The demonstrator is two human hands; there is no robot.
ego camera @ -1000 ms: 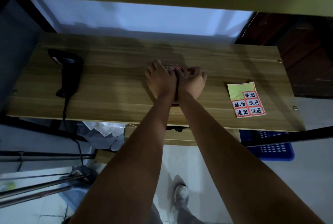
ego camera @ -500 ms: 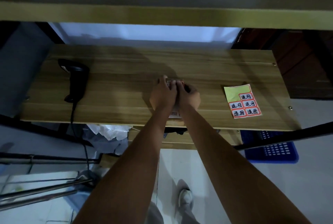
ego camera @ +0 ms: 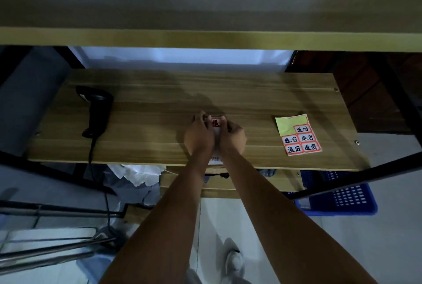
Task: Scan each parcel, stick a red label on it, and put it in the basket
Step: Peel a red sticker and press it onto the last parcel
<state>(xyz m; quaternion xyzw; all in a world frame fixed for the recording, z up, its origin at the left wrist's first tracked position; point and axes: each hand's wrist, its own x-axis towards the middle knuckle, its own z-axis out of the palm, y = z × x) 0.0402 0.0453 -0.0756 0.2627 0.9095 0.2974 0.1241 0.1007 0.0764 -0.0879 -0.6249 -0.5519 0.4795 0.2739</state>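
Observation:
A small parcel (ego camera: 215, 134) lies at the middle of the wooden shelf (ego camera: 159, 105), near its front edge, with a red label (ego camera: 215, 122) on its far end. My left hand (ego camera: 198, 135) grips the parcel's left side and my right hand (ego camera: 233, 137) grips its right side, fingers curled over it. Most of the parcel is hidden under my hands. A sheet of red labels (ego camera: 299, 136) lies on the shelf to the right. The black barcode scanner (ego camera: 96, 110) lies on the shelf's left part. The blue basket (ego camera: 338, 197) stands on the floor at the lower right.
An upper shelf board (ego camera: 205, 39) overhangs the work shelf. Black frame bars (ego camera: 365, 176) cross at the right, over the basket. Crumpled plastic bags (ego camera: 137, 176) lie below the shelf on the left, and the scanner cable (ego camera: 91, 158) hangs over the front edge.
My hands have drawn back from the label, which now shows on the parcel's far end. Both hands have closed round the parcel's sides. The camera has tilted upward.

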